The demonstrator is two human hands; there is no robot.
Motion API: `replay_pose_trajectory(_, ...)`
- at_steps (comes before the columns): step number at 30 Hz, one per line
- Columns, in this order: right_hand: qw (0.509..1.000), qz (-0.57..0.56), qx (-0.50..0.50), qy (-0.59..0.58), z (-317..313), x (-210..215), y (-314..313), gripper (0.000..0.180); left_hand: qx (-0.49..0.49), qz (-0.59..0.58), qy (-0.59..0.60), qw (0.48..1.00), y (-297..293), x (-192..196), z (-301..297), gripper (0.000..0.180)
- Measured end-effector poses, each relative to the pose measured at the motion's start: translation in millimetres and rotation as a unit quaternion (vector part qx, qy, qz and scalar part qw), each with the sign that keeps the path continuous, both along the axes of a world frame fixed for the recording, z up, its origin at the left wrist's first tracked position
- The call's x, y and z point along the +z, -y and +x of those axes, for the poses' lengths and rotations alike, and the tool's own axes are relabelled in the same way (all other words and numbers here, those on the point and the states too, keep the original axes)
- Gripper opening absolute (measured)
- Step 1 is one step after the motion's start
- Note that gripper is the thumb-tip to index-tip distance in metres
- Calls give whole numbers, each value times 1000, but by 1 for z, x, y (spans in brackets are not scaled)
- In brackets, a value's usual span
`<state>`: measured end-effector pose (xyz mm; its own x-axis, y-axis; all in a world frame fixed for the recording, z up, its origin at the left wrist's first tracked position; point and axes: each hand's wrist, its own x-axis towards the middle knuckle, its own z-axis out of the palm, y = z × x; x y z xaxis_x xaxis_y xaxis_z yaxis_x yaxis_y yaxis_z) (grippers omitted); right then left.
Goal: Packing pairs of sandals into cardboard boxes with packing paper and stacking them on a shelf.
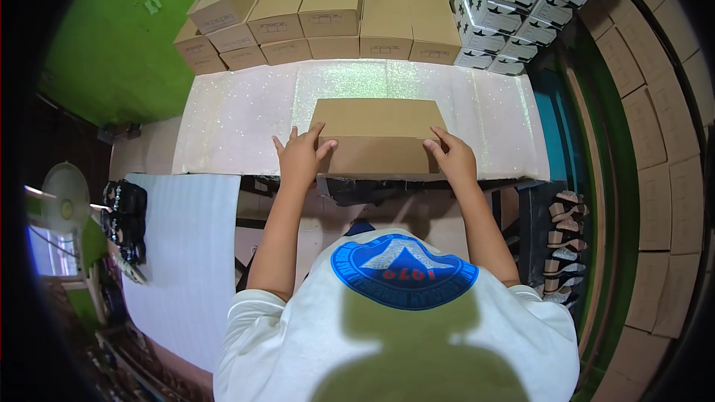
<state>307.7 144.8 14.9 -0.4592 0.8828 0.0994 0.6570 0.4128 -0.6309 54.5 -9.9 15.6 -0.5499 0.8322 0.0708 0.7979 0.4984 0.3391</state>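
Note:
A closed brown cardboard box (381,117) sits lengthwise near the front edge of a glittery white table (238,126). It rests between my two hands. My left hand (299,155) is at the box's left end, thumb and index finger against its corner and the other fingers spread outward. At the right end, my right hand (453,155) has its thumb on the front face and its fingers along the upper edge. The far sides of the box are hidden.
Brown cardboard boxes (331,0) are stacked along the table's back. Star-patterned white boxes (495,15) rise at back right. Shoes (566,246) line a rack on the right, beside stacked cartons (655,201). A white-covered table (179,253) and black shoes (125,219) are at left.

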Motion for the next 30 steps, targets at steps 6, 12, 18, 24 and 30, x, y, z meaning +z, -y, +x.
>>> replay_pose_trajectory(6, 987, 140, -7, 83, -22, 12, -25, 36, 13, -35, -5, 999, -27, 22, -9, 54)
replay_pose_trajectory(12, 945, 306, 63, 94, -54, -11, -35, 38, 42, 66, -172, 982, -57, -9, -15, 52)
replay_pose_trajectory(18, 954, 289, 79, 22, -63, -20, -45, 43, -101, 159, -187, 964, -71, -22, -11, 60)
replay_pose_trajectory(24, 929, 328, 150, 87, -61, -16, -48, 79, -155, 136, -199, 958, -67, -12, -12, 105)
replay_pose_trajectory(30, 903, 346, 221, 125, -63, -7, -62, 87, -184, 91, -202, 958, -77, -5, -22, 121)
